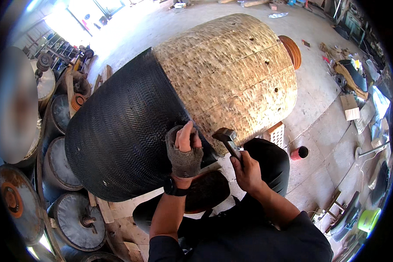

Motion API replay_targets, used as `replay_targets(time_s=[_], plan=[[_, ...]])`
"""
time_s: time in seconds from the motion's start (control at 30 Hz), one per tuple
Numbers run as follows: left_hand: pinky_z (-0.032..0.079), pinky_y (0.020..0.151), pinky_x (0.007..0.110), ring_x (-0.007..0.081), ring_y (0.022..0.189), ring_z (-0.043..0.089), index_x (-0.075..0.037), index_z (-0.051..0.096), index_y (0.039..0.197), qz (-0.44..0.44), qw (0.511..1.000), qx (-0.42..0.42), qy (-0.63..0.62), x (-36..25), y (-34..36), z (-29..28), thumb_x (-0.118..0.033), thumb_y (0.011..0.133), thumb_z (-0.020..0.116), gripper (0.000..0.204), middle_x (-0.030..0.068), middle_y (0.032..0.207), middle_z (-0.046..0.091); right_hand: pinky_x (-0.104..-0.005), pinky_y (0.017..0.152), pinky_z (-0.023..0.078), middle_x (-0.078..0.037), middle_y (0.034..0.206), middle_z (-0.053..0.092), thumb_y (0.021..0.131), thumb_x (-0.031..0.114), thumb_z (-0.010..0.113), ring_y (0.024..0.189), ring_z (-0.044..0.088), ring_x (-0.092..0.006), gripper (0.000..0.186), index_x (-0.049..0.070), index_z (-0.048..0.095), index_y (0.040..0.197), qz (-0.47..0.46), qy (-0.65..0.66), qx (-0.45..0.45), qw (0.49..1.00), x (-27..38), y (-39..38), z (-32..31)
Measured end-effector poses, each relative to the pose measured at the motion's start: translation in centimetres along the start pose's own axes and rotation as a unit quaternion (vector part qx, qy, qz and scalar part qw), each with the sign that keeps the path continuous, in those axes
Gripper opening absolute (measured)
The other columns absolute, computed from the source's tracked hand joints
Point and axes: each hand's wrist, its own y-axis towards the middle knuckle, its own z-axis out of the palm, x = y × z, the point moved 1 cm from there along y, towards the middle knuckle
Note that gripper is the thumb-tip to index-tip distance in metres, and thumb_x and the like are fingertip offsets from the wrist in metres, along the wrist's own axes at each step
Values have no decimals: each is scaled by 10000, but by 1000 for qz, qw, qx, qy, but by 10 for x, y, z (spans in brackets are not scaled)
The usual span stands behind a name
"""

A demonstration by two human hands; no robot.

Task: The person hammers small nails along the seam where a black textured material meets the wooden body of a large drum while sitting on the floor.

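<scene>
A large drum (231,70) lies on its side before me, its right part bare, pitted, yellowish-brown wood with several dark holes. Ribbed black rubber sheeting (122,126) wraps its left part. Where the sheeting's edge meets the wood, my left hand (185,150), in a grey fingerless glove, has its fingers curled together; whatever is in them is hidden. My right hand (246,172) is closed round the handle of a hammer (226,137). The hammer's head is near the drum's lower side, to the right of my left hand.
Several round-ended rollers (78,220) stand along the left on wooden boards (105,209). An orange ribbed hub (291,52) sticks out of the drum's right end. A red-and-black can (299,153) and a white perforated crate (276,134) are on the floor to the right. Clutter and a cardboard box (349,107) lie farther right.
</scene>
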Motion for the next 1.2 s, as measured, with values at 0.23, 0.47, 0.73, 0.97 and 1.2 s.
replay_targets(time_s=[0.23,0.47,0.73,0.97,1.2], plan=[[481,895,429,271,904,638,-54,534,1328,-49,996,70,33,3,8,-4,52,803,657,550,90,959,667,-419,570,461,-198,701,558,987,204,620,613,577,-371,226,-7,541,991,6,13,24,1000,7,11,0],[454,838,452,281,861,595,-40,452,1374,-188,976,114,7,-8,16,10,5,731,719,697,95,946,604,-427,594,477,-215,733,581,989,171,597,655,610,-388,199,-18,541,1013,-37,17,17,999,25,21,2],[415,847,494,348,903,573,31,420,1394,-112,989,69,73,-6,14,15,-39,745,675,701,146,949,600,-506,553,496,-238,718,624,958,205,624,640,637,-448,253,-10,516,1036,-73,-57,9,996,32,31,1],[435,950,472,337,971,592,49,359,1459,-166,979,67,96,-16,6,11,-45,767,698,776,144,1033,610,-481,561,500,-227,697,618,955,158,617,651,639,-448,276,-28,504,1125,-67,-74,15,995,31,31,-2],[474,925,476,345,1075,579,28,550,1292,-107,986,129,7,-46,-87,-3,-101,804,696,525,167,1160,609,-509,571,495,-275,765,627,962,135,589,690,639,-469,228,-35,518,1096,-81,-104,42,990,24,30,8]])
